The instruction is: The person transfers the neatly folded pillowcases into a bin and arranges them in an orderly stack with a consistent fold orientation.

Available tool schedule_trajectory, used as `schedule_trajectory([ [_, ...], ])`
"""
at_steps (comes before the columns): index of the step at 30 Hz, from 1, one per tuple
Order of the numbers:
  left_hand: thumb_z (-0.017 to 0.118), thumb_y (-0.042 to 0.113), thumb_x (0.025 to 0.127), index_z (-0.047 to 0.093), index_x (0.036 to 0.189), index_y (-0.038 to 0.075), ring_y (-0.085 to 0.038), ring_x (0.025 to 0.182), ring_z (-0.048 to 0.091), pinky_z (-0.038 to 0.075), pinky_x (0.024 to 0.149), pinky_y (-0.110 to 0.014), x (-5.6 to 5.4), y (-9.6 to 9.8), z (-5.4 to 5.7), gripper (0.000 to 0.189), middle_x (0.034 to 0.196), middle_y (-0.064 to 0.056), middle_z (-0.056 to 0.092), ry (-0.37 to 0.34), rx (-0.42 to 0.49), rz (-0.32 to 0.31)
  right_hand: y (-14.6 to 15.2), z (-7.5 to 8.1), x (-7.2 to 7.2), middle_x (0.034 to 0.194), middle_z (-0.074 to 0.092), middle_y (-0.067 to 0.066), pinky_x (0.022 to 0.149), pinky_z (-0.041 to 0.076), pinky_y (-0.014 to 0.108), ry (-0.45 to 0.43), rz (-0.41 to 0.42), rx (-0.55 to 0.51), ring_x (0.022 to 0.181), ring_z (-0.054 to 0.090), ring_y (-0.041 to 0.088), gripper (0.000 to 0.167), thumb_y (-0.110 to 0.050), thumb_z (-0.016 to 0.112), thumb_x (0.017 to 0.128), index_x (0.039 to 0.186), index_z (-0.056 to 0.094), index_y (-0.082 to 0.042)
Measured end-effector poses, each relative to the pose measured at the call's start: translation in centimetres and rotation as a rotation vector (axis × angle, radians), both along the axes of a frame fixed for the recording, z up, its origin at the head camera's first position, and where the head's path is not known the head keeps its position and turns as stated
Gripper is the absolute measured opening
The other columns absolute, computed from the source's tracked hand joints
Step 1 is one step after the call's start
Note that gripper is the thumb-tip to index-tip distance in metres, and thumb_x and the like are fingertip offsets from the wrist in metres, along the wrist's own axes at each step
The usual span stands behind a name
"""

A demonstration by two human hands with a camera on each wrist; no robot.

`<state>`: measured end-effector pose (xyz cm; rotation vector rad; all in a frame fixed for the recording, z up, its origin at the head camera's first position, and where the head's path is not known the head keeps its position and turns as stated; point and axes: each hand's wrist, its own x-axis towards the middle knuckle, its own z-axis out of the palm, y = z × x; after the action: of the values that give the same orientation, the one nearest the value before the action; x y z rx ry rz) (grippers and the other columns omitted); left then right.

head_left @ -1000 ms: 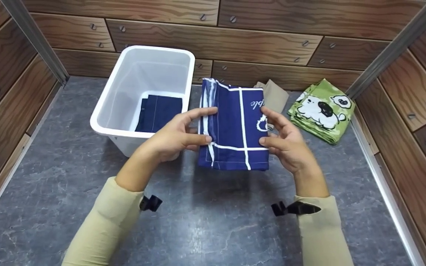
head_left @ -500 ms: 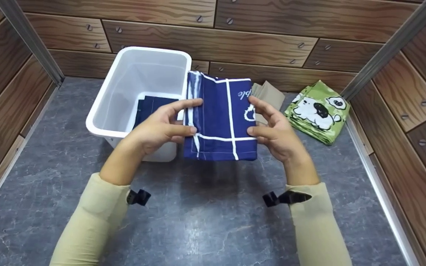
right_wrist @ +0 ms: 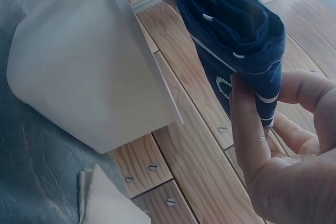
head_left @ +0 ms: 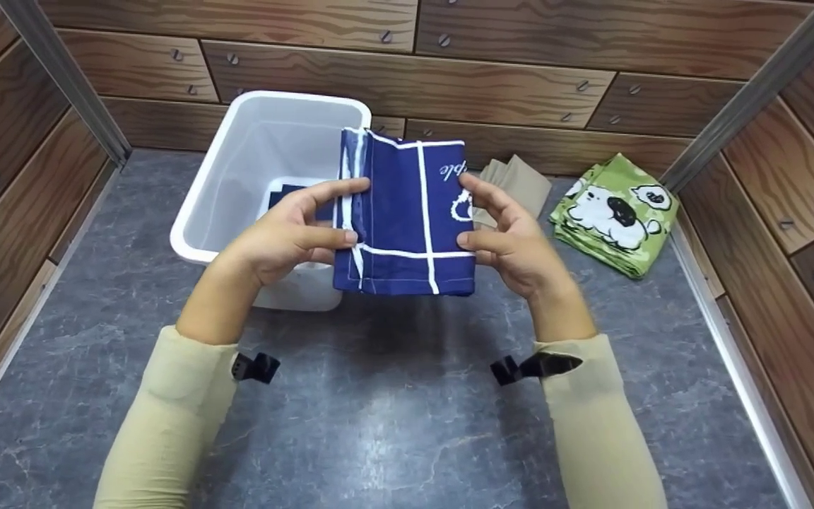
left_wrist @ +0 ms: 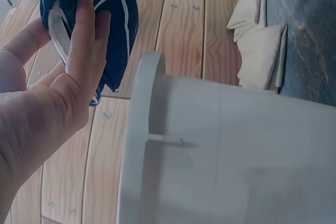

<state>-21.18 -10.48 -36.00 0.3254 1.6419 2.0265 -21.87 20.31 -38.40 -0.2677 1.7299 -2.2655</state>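
Note:
A folded navy cloth (head_left: 400, 212) with white lines and white lettering is held up in the air between both hands. My left hand (head_left: 276, 230) pinches its left edge, thumb in front and fingers around it. On the opposite edge my right hand (head_left: 509, 237) grips it the same way. The right wrist view shows the cloth (right_wrist: 236, 30) end-on, with several folded layers. The cloth's left side overlaps the right rim of a white plastic bin (head_left: 198, 177) in the head view. Inside the bin lies a dark navy folded cloth (head_left: 280, 194), mostly hidden by my left hand.
Beige folded cloths (head_left: 523, 184) lie on the grey marbled floor (head_left: 379, 424) behind my right hand. Farther right sits a green folded cloth (head_left: 615, 215) with a white dog print. Wood-patterned walls (head_left: 513, 85) enclose the back and sides.
Both hands have carried the navy cloth left and slightly up, away from the beige cloths and closer to the bin. Their grip looks the same.

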Motion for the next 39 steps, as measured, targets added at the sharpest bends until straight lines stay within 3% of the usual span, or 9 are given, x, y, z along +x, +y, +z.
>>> schedule_trajectory([
  [28, 0.062, -0.011, 0.09, 0.038, 0.153, 0.014, -0.027, 0.111, 0.064, 0.059, 0.087, -0.048, -2.1, -3.8, 0.4, 0.072, 0.134, -0.018, 0.049, -0.016, -0.027, 0.046, -4.1, 1.4, -3.2, 0.135, 0.042, 0.013, 0.08, 0.061, 0.044, 0.002, 0.039, 0.07, 0.102, 0.066, 0.031, 0.081, 0.02, 0.059, 0.079, 0.151, 0.04, -0.013],
  [34, 0.063, -0.011, 0.089, 0.04, 0.152, 0.014, -0.026, 0.104, 0.068, 0.06, 0.083, -0.047, -2.4, -4.9, 0.3, 0.071, 0.129, -0.016, 0.054, -0.021, -0.024, 0.084, -5.3, 1.3, -3.8, 0.135, 0.043, 0.013, 0.08, 0.061, 0.044, -0.01, 0.041, 0.089, 0.098, 0.067, 0.029, 0.081, 0.02, 0.06, 0.079, 0.15, 0.043, -0.014],
  [39, 0.063, -0.01, 0.09, 0.037, 0.153, 0.012, -0.025, 0.102, 0.068, 0.06, 0.083, -0.046, -2.8, -5.8, 0.2, 0.072, 0.132, -0.016, 0.05, -0.024, -0.025, 0.073, -6.2, 1.2, -4.3, 0.135, 0.044, 0.013, 0.078, 0.061, 0.042, -0.01, 0.038, 0.102, 0.095, 0.067, 0.026, 0.081, 0.019, 0.061, 0.079, 0.15, 0.044, -0.015],
])
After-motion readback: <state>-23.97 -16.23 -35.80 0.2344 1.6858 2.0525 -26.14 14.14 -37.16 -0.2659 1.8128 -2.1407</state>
